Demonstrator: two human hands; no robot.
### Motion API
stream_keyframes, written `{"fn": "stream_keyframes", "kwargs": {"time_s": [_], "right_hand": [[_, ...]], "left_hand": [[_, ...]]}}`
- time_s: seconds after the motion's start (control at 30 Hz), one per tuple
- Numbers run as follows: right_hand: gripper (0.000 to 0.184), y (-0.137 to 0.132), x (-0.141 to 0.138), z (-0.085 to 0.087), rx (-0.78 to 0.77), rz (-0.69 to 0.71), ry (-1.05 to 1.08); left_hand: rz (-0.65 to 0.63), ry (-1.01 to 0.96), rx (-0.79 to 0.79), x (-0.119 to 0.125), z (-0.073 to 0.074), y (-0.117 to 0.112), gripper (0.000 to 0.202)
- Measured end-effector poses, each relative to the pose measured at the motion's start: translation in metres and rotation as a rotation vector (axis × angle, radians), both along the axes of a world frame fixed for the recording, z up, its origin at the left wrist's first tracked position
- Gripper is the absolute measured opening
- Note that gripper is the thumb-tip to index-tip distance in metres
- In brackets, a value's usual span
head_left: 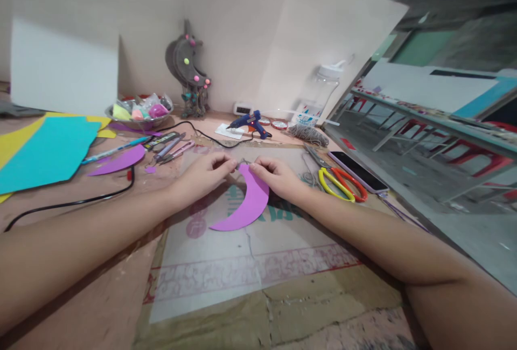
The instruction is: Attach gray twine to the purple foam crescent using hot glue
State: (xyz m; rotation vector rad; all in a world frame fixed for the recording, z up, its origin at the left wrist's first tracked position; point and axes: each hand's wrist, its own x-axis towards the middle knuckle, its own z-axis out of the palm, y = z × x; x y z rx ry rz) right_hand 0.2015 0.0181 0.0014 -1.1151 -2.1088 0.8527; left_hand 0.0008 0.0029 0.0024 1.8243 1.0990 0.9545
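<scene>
A purple foam or paper crescent [255, 199] hangs over the printed sheet, its upper tip between my two hands. My right hand [277, 176] is closed, thumb and fingers pinching the crescent near that tip. Just left of it, my left hand [216, 171] makes a pinch too; what lies in its fingertips is too small to make out. A bit of grey yarn-like material shows at the crescent's top between the hands. To the right lie scissors [338, 183] with yellow and orange handles.
A blue glue gun [248, 121] stands behind my hands, near grey yarn [309, 135] and a clear bottle [319, 91]. A phone [357, 171] lies right. Left are turquoise sheets [48, 151], a bowl [139, 119], and cutters [177, 152]. A decorated grey moon [181, 62] leans behind.
</scene>
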Motion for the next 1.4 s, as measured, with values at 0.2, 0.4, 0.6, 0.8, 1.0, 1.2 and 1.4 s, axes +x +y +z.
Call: {"fn": "stream_keyframes", "kwargs": {"time_s": [0.2, 0.4, 0.6, 0.8, 1.0, 1.2, 1.4], "right_hand": [[0.035, 0.001, 0.000, -0.001, -0.005, 0.008, -0.003], [0.036, 0.000, 0.000, -0.001, -0.013, 0.001, -0.006], [0.035, 0.001, -0.001, -0.001, -0.003, -0.009, 0.058], [0.035, 0.001, 0.000, -0.002, -0.007, 0.004, 0.043], [0.031, 0.000, -0.001, -0.001, -0.023, 0.038, 0.060], [0.021, 0.000, -0.002, 0.001, 0.053, 0.002, 0.191], [0.032, 0.002, 0.001, -0.003, 0.018, 0.099, 0.117]], "left_hand": [[-0.020, 0.047, 0.038, -0.001, -0.002, 0.002, 0.026], [-0.021, 0.033, 0.045, -0.001, -0.002, 0.002, 0.028], [0.001, 0.047, 0.061, -0.001, -0.001, 0.002, 0.029], [0.014, 0.108, 0.072, -0.001, 0.001, 0.001, 0.029], [0.022, 0.124, 0.054, 0.000, 0.004, -0.002, 0.032], [-0.008, 0.167, 0.043, 0.002, 0.010, -0.006, 0.028], [-0.074, 0.169, 0.074, 0.001, 0.004, -0.002, 0.025]]}}
